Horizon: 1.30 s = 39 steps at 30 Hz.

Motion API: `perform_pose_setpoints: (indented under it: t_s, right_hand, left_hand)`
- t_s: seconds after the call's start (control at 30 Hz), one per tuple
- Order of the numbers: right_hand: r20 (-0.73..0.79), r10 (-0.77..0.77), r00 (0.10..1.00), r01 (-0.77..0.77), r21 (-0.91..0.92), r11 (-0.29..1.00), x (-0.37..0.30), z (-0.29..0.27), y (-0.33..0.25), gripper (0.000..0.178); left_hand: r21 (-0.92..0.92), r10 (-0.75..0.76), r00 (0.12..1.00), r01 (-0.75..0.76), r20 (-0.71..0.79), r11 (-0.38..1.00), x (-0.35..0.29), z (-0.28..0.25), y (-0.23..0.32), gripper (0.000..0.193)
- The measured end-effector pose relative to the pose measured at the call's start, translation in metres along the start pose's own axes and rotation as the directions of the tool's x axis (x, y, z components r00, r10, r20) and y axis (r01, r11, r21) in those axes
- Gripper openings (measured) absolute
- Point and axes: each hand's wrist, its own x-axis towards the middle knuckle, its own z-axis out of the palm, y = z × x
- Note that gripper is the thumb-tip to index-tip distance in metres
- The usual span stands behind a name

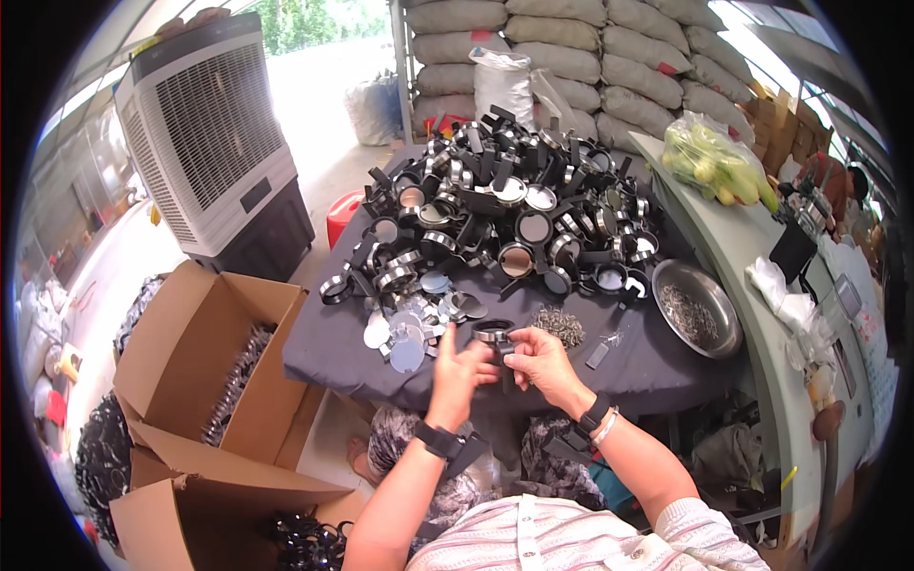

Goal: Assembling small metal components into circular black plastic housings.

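My right hand [545, 365] pinches a black ring-shaped part with a short handle [493, 328] over the table's near edge. Beside it, my left hand [459, 373] has its fingers apart, some slightly blurred, close to the part's lower side; whether they touch it is unclear. Left of the ring lie loose thin round discs [407, 344], silvery and pale. To its right is a small heap of tiny metal pieces [559, 326]. Beyond my hands rises a big pile of similar black and silver round parts with handles [505, 205].
A steel bowl [700, 309] of small metal pieces sits at the table's right. Cardboard boxes [181, 352] with parts stand at left, below a tall air cooler [205, 133]. A bag of green produce [714, 162] rests on the side counter; stacked sacks [562, 48] line the back.
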Motion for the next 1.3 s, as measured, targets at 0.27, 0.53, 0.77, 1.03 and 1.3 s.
perform_pose_setpoints:
  t_s: [0.27,0.53,0.77,1.03,1.3]
  right_hand:
    - [-0.078,-0.147,0.986,0.082,-0.542,0.836,0.037,0.01,-0.008,0.013]
    - [0.397,-0.24,0.886,0.43,-0.897,0.104,0.129,0.037,-0.004,0.029]
    - [0.534,-0.157,0.831,0.538,-0.843,-0.018,0.139,0.037,-0.011,0.028]
    - [0.15,-0.715,0.682,0.423,-0.879,0.218,0.188,-0.003,-0.127,0.018]
    - [-0.128,-0.597,0.792,0.046,-0.963,0.267,0.317,-0.067,-0.195,0.053]
  left_hand:
    - [0.184,0.083,0.99,-0.103,0.116,0.978,-0.002,-0.027,-0.019,0.054]
    - [0.284,0.048,0.987,-0.09,0.151,0.955,-0.003,-0.046,-0.018,0.049]
    - [0.317,0.074,0.972,-0.144,0.224,0.937,-0.001,-0.044,-0.012,0.045]
    - [0.655,0.432,0.87,-0.472,0.239,0.589,0.031,-0.039,-0.006,0.034]
    - [0.693,0.518,0.792,-0.571,0.324,0.44,0.034,-0.043,-0.011,0.038]
